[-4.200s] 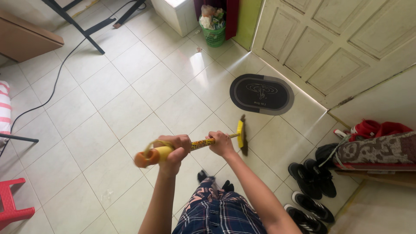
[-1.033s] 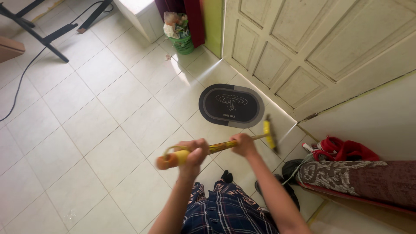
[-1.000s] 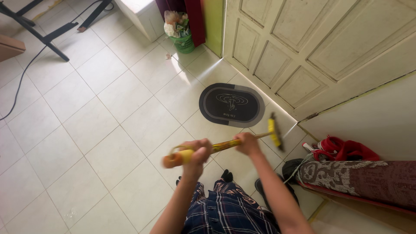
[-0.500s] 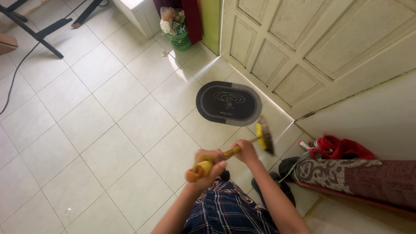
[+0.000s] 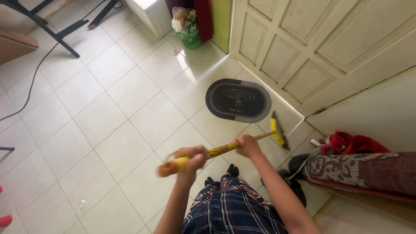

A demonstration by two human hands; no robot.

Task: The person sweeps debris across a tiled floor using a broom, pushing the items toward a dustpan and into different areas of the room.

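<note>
Both of my hands grip a broom (image 5: 225,149) with a yellow patterned handle. My left hand (image 5: 191,159) is closed around the near end of the handle, close to its orange tip. Farther along the shaft, my right hand (image 5: 248,145) holds it nearer the head. The broom's yellow head with dark bristles (image 5: 278,131) rests low on the pale tiled floor (image 5: 108,112), just right of the dark oval door mat (image 5: 237,100) and near the base of the cream panelled door (image 5: 303,47).
A green waste basket (image 5: 189,34) full of rubbish stands in the far corner. Black shoes (image 5: 294,182), red items (image 5: 353,143) and a patterned roll (image 5: 359,171) crowd the right side. A black cable (image 5: 32,82) and table legs (image 5: 52,30) lie at the upper left.
The broom head swept out to the right toward the door's base, after being drawn in half a second ago. My left hand moved left and lower, and the view shifted slightly.
</note>
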